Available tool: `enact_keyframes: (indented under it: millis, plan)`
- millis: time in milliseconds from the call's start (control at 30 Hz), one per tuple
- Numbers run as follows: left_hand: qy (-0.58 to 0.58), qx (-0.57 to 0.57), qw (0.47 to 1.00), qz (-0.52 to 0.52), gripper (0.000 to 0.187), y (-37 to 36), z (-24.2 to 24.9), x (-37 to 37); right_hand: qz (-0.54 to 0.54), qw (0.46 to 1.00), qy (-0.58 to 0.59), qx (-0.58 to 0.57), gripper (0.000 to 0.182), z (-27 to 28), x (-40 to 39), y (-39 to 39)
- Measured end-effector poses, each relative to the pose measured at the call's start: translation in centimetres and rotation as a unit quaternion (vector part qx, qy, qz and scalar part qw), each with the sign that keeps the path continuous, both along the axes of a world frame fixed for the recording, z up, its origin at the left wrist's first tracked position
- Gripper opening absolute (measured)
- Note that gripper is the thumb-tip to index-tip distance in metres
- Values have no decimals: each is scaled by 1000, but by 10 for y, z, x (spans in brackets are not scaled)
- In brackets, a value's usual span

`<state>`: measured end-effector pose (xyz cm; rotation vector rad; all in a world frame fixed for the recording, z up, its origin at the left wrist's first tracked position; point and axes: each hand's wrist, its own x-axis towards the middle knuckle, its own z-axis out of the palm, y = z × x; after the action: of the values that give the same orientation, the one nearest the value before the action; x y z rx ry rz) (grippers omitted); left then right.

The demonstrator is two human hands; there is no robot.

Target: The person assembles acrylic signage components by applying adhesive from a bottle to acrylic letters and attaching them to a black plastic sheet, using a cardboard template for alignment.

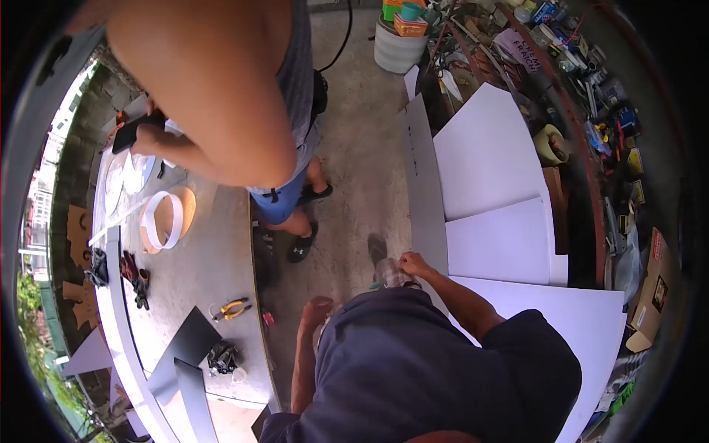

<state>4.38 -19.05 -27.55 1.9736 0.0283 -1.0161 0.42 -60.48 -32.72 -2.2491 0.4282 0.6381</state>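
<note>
My right hand [413, 263] reaches forward and grips the lower edge of a tall, narrow white board [422, 184] that stands on the concrete floor. More white boards [487, 148] lean behind it to the right. My left hand [317, 308] hangs by the edge of the grey worktable [214, 258], fingers curled and blurred; I see nothing in it. My dark blue shirt fills the bottom of the view, and my shoe [378, 249] shows just left of the right hand.
Another person in a grey top and blue shorts stands at the table, a hand on a dark phone [131, 133]. On the table lie a white ring [161, 220], yellow pliers [233, 308], gloves [135, 277] and black sheets [188, 347]. Cluttered shelves [591, 111] line the right.
</note>
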Motion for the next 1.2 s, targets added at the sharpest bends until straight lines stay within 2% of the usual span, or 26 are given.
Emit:
enact_keyframes:
  millis: [67, 200, 267, 300, 367, 433, 467, 533, 633, 700, 733, 800, 867, 933, 1033, 1133, 1167, 1200]
  plan:
    - [68, -44, 995, -58, 31, -48, 6, 41, -20, 1000, -19, -3, 26, -2, 10, -31]
    - [144, -8, 979, -147, 34, -161, -10, 127, -36, 997, -54, -34, 28, -2, 31, -86]
    - [210, -6, 967, -146, 32, -214, -7, 167, -27, 996, -75, -40, 29, -8, 34, -108]
    - [144, 7, 959, -244, 32, -238, -24, 186, -24, 995, -86, -35, 29, -11, 40, -117]
    - [9, 36, 905, -424, 33, -273, -73, 221, -51, 995, -88, -1, 30, -12, 55, -129]
    - [80, 90, 942, -314, 32, -313, -69, 240, -110, 990, -66, 56, 32, -2, 70, -136]
    - [-30, 111, 869, -482, 31, -332, -84, 255, -140, 986, -50, 72, 32, 7, 79, -140]
    - [-130, 142, 760, -621, 28, -357, -105, 284, -192, 975, -16, 107, 34, 29, 100, -145]
    - [-116, 189, 758, -613, 22, -401, -124, 336, -269, 952, -17, 146, 36, 39, 125, -161]
    - [-39, 217, 796, -563, 22, -445, -147, 381, -343, 929, 1, 138, 31, 51, 148, -171]
    - [-38, 212, 794, -568, 23, -466, -116, 412, -363, 926, 3, 108, 32, 56, 158, -177]
    - [-51, 158, 747, -643, 23, -510, -100, 474, -403, 913, 6, 59, 32, 59, 185, -193]
    - [-17, 137, 774, -619, 23, -529, -107, 517, -417, 908, 16, 44, 32, 54, 213, -214]
    - [66, 185, 888, -417, 23, -546, -82, 565, -425, 903, 33, 58, 32, 44, 239, -238]
    - [-35, 222, 902, -368, 24, -559, -87, 613, -429, 898, 58, 76, 32, 34, 273, -275]
    - [-179, 188, 908, -328, 24, -565, -135, 647, -432, 895, 62, 88, 32, 26, 316, -312]
    - [-123, 134, 905, -385, 24, -567, -115, 670, -435, 894, 59, 90, 32, 22, 330, -325]
    - [-68, 117, 920, -369, 26, -575, -107, 694, -437, 893, 53, 94, 31, 17, 345, -337]
